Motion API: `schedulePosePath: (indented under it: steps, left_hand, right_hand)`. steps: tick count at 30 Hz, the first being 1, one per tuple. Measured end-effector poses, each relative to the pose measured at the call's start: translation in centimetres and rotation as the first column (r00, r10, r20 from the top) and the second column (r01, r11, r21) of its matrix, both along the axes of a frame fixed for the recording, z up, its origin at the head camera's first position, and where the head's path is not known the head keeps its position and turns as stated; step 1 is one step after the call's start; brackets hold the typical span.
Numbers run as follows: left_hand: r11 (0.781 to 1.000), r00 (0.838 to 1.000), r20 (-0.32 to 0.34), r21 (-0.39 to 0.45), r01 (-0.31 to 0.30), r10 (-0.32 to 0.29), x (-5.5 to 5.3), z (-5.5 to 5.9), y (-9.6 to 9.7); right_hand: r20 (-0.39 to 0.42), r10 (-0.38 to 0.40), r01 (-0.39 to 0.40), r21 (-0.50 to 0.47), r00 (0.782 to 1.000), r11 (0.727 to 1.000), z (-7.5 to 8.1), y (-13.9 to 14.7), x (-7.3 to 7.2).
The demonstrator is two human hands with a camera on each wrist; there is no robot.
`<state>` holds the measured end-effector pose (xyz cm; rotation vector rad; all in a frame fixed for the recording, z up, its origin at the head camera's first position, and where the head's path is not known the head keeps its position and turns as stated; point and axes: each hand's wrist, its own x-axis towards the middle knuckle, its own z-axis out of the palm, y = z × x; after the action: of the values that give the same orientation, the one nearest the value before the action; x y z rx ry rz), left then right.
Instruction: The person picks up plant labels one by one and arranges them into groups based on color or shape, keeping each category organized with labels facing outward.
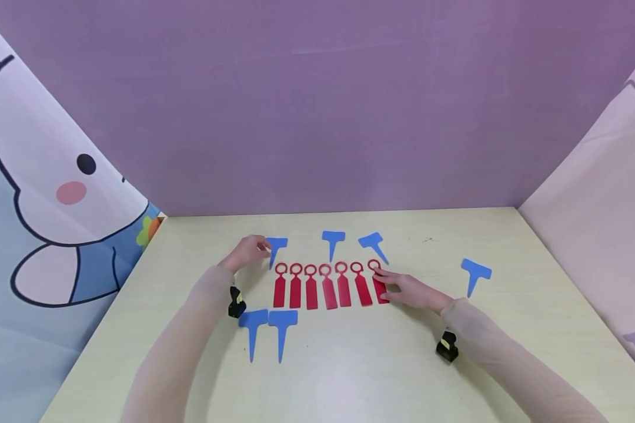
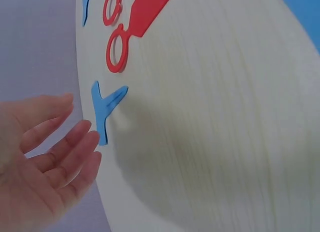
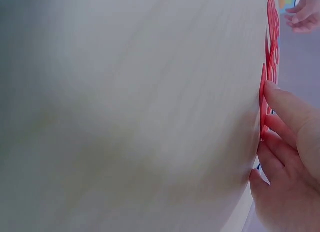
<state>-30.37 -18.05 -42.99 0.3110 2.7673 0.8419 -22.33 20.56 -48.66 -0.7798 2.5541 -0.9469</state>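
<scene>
Several red ring-topped tags [image 1: 311, 294] lie side by side in a row on the table. My right hand [image 1: 410, 291] rests over the rightmost red tag [image 1: 379, 288], fingers extended near its ring and thumb by its lower end. In the right wrist view, the thumb and fingertips touch this red tag [image 3: 263, 101], seen almost edge-on. Beyond the row's left end, my left hand [image 1: 249, 251] hovers with loosely bent fingers beside a blue T-shaped label [image 1: 276, 244]. The left wrist view shows nothing between its fingers, with the blue label [image 2: 103, 111] just past the fingertips.
Two blue T-shaped labels [image 1: 332, 237] [image 1: 372, 240] lie behind the row. Another blue label [image 1: 475, 270] lies far right, and a pair of blue labels [image 1: 283, 319] sits in front at the left. A purple backdrop [image 1: 328, 117] rises behind the pale table [image 1: 360, 370].
</scene>
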Motion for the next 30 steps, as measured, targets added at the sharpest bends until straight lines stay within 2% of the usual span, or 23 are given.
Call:
schedulePosePath:
  steps: [6, 11, 16, 21, 22, 23, 25, 27, 28, 30]
  left_hand:
    - [0.998, 0.998, 0.009, 0.007, -0.062, 0.062, -0.7, -0.5, 0.2]
    - [0.996, 0.996, -0.012, 0.029, -0.09, 0.09, -1.1, -0.7, 0.3]
    - [0.996, 0.995, -0.056, 0.014, -0.085, 0.086, -1.6, -1.0, 0.3]
    - [0.995, 0.994, -0.046, -0.012, -0.1, 0.099, -2.7, -1.8, 0.2]
    - [0.995, 0.995, -0.046, -0.013, -0.094, 0.093, -3.4, -2.5, -0.1]
    - [0.997, 0.996, -0.053, -0.004, -0.074, 0.074, -3.5, -3.0, -0.3]
    - [1.0, 0.992, -0.126, 0.008, -0.027, 0.028, -5.7, -6.1, -1.7]
    - [1.0, 0.979, -0.201, -0.017, 0.025, -0.028, -8.2, -9.8, -3.4]
    - [0.999, 0.98, -0.195, -0.027, 0.035, -0.04, -9.3, -11.1, -3.9]
    - [0.998, 0.984, -0.174, -0.046, 0.033, -0.04, -10.9, -12.7, -4.5]
  right_hand:
    - [0.0, -0.002, 0.002, 0.008, 1.0, 1.0, 0.1, -0.1, 0.0]
    - [0.005, -0.003, 0.003, 0.006, 1.0, 1.0, 0.1, -0.1, 0.1]
    - [0.002, -0.005, 0.005, 0.012, 1.0, 1.0, 0.2, 0.0, 0.1]
    - [-0.013, 0.011, -0.011, 0.009, 1.0, 1.0, 0.1, 0.0, 0.0]
    - [-0.007, 0.007, -0.007, 0.007, 1.0, 1.0, 0.1, 0.0, 0.0]
    - [-0.009, 0.008, -0.008, 0.006, 1.0, 1.0, 0.1, 0.0, 0.0]
    - [-0.017, 0.012, -0.012, 0.007, 1.0, 1.0, 0.1, 0.0, 0.0]
    - [-0.016, 0.01, -0.01, 0.008, 1.0, 1.0, 0.1, 0.0, 0.0]
    - [-0.012, 0.007, -0.007, 0.008, 1.0, 1.0, 0.1, 0.1, 0.0]
    - [-0.012, 0.011, -0.011, 0.006, 1.0, 1.0, 0.1, 0.1, -0.1]
